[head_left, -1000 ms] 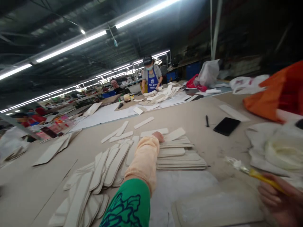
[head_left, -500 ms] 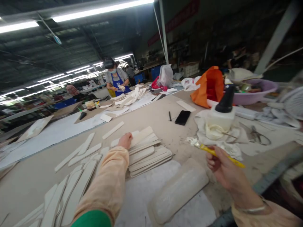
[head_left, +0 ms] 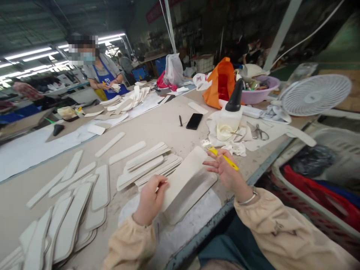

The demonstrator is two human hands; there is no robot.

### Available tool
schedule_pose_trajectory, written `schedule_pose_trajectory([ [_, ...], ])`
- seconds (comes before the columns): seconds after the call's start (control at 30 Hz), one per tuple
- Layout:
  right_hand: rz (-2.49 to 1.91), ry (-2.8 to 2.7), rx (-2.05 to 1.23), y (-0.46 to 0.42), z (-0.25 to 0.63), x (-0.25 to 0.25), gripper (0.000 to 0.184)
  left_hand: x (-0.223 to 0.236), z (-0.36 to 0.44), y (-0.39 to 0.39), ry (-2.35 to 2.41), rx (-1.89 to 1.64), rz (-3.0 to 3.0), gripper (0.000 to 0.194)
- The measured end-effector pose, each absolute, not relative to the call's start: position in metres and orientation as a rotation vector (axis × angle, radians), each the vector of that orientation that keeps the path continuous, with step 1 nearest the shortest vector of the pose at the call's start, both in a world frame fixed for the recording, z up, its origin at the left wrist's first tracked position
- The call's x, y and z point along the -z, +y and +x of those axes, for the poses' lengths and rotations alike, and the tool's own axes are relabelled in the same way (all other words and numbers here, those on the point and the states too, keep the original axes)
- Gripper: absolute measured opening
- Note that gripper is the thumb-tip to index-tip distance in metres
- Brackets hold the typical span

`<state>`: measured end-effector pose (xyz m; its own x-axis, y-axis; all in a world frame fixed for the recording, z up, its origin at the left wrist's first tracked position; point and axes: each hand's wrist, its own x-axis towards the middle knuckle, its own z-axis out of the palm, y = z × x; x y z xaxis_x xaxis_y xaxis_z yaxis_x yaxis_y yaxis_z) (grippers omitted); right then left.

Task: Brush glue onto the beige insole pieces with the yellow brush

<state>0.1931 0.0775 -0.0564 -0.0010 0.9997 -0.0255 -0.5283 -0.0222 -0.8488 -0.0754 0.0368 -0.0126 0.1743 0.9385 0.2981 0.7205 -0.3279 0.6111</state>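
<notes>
My left hand [head_left: 152, 197] pinches the near left end of a long pale strip with rounded ends [head_left: 184, 176], raised at a tilt over another such piece [head_left: 201, 189] lying on white paper. In my right hand [head_left: 226, 170] is a yellow-handled brush [head_left: 223, 158], its bristle end coated in white paste. The right fingers spread close to the far end of the raised strip; whether they touch it I cannot tell. Left of it lies a stack of similar strips [head_left: 149, 165]. A white plastic container with a black spout [head_left: 232, 114] stands on a cloth beyond the brush.
More pale strips [head_left: 73, 217] overlap at the left. A phone [head_left: 194, 121], scissors [head_left: 258, 132], an orange bag [head_left: 219, 86] and a purple basin [head_left: 258, 90] lie farther back. At the right are a fan [head_left: 315, 95] and a basket [head_left: 312, 206]. A co-worker [head_left: 104, 77] stands across the table.
My left hand has moved from the stack toward me and right, bringing a strip over the piece on the paper. My right hand has opened some fingers, still holding the brush. The view has turned right.
</notes>
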Motion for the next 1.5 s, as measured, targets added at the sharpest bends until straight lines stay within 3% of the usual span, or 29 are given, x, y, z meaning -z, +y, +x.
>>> schedule_pose_trajectory([
  [0.13, -0.932, -0.935, -1.236, 0.07, 0.2, 0.062, 0.042, 0.034, -0.061, 0.026, 1.523, -0.878, 1.826, 0.011],
  [0.3, -1.33, -1.425, -0.657, 0.065, 0.206, 0.076, 0.03, 0.047, -0.069, 0.014, 1.486, -0.799, 1.559, 0.042],
  [0.4, -1.378, -1.556, -0.521, 0.065, 0.208, 0.081, 0.027, 0.054, -0.082, 0.002, 1.471, -0.793, 1.417, 0.049],
  [0.73, -1.429, -1.715, -0.463, 0.066, 0.2, 0.091, 0.026, 0.077, -0.095, -0.015, 1.726, -0.895, 1.241, 0.042],
  [1.5, -1.496, -1.953, -0.319, 0.07, 0.194, 0.106, 0.014, 0.073, -0.097, -0.013, 1.896, -0.626, 1.705, 0.027],
])
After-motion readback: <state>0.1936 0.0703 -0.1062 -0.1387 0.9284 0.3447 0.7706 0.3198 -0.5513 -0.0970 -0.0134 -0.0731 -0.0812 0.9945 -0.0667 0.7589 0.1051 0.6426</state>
